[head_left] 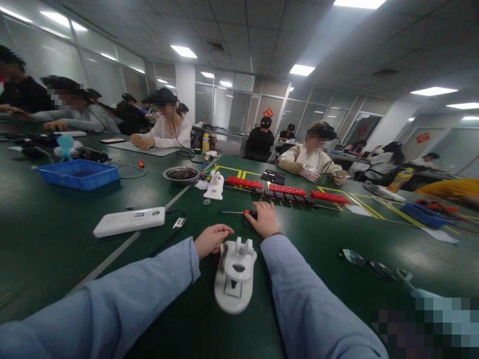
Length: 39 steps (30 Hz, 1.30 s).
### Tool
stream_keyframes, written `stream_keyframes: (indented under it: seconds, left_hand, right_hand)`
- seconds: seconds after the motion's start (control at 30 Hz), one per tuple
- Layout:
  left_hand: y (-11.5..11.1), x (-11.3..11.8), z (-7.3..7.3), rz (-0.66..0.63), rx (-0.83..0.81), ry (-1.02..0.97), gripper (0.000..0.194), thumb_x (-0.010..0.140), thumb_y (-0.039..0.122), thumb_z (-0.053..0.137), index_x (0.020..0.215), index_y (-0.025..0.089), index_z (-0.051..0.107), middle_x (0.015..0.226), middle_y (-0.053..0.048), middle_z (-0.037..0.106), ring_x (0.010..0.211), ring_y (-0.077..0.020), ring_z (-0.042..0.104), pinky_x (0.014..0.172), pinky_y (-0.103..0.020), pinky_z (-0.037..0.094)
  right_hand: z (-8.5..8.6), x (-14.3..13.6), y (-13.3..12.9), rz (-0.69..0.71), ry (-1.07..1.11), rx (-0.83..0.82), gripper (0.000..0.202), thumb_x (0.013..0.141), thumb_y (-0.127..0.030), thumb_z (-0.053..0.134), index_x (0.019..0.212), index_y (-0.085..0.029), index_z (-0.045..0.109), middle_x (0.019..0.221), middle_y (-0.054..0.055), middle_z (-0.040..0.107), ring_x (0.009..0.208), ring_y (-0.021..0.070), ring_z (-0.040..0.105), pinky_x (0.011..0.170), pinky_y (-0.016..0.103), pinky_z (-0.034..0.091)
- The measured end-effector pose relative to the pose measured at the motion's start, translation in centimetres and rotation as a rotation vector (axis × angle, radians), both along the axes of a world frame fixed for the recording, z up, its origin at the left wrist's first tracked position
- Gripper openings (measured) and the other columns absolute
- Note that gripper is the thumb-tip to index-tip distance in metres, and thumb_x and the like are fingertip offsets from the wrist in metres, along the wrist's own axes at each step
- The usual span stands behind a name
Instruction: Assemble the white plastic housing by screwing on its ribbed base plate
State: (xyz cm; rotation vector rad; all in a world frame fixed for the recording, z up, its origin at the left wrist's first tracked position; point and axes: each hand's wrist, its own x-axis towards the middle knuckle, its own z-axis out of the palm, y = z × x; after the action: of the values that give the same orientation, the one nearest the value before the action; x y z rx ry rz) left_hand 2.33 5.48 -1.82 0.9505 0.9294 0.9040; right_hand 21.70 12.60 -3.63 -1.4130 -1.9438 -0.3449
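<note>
Blue sleeves (149, 279) flank the stand (234, 301) on the table (179, 329), where a stray forearm could knock it. Beside its far end, the left hand (210, 242) has loosely bent, apparently empty fingers; the right hand (266, 220) curls over the screwdriver (246, 213), how firmly I cannot tell, and a slack grip could let it roll away.
</note>
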Motion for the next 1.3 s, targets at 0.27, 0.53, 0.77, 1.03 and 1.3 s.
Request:
stream_keyframes:
  seconds: [0.27, 0.53, 0.77, 1.03, 1.3]
  left_hand:
    - [-0.1, -2.9, 7.9, 0.220, -0.126, -0.450, 0.029, 0.083, 0.004, 0.019, 0.070, 0.012, 0.043, 0.049, 0.006, 0.032, 0.037, -0.0015, 0.038, 0.038, -0.011, 0.035]
    - [-8.9, -0.2, 12.3, -0.042, -0.379, -0.564, 0.025, 0.083, 0.013, 0.028, 0.076, 0.012, 0.052, 0.065, -0.002, 0.049, 0.053, -0.0075, 0.050, 0.049, -0.018, 0.044]
    - [-10.8, -0.2, 12.7, -0.027, -0.323, -0.529, 0.037, 0.086, 0.030, 0.019, 0.083, 0.013, 0.052, 0.065, -0.004, 0.052, 0.060, -0.0108, 0.052, 0.046, -0.019, 0.040]
    - [-9.7, 0.2, 11.2, -0.018, -0.074, -0.496, 0.031, 0.085, 0.027, 0.020, 0.086, 0.013, 0.049, 0.064, -0.002, 0.049, 0.055, -0.0103, 0.047, 0.049, -0.021, 0.038]
    - [-3.5, -2.4, 2.9, -0.075, 0.915, 0.525, 0.041, 0.053, 0.042, 0.063, 0.087, 0.019, 0.057, 0.045, 0.006, 0.035, 0.045, -0.0110, 0.034, 0.053, -0.022, 0.030]
  right_hand:
    - [9.9, 1.3, -5.0, -0.064, 0.401, 0.260, 0.036, 0.084, -0.036, 0.027, 0.092, -0.011, 0.051, 0.088, 0.011, 0.058, 0.085, 0.0196, 0.052, 0.075, 0.038, 0.041]
    - [16.9, -6.7, -19.8, 0.467, -0.091, -0.011, 0.020, 0.072, -0.022, 0.056, 0.091, -0.023, 0.059, 0.098, 0.007, 0.058, 0.092, 0.0226, 0.050, 0.077, 0.038, 0.043]
    - [14.3, -8.8, -20.0, 0.281, -0.125, -0.046, 0.018, 0.064, -0.031, 0.065, 0.077, -0.019, 0.061, 0.103, 0.012, 0.054, 0.102, 0.0313, 0.042, 0.084, 0.052, 0.036]
    - [14.1, -8.1, -18.7, 0.417, 0.054, -0.005, 0.014, 0.061, -0.022, 0.068, 0.066, -0.019, 0.055, 0.084, 0.003, 0.056, 0.084, 0.0180, 0.048, 0.074, 0.033, 0.041]
    - [17.3, -2.8, -18.0, 0.268, 0.298, -0.091, 0.029, 0.079, -0.037, 0.044, 0.061, -0.018, 0.055, 0.052, -0.002, 0.045, 0.048, 0.0090, 0.041, 0.046, 0.022, 0.031]
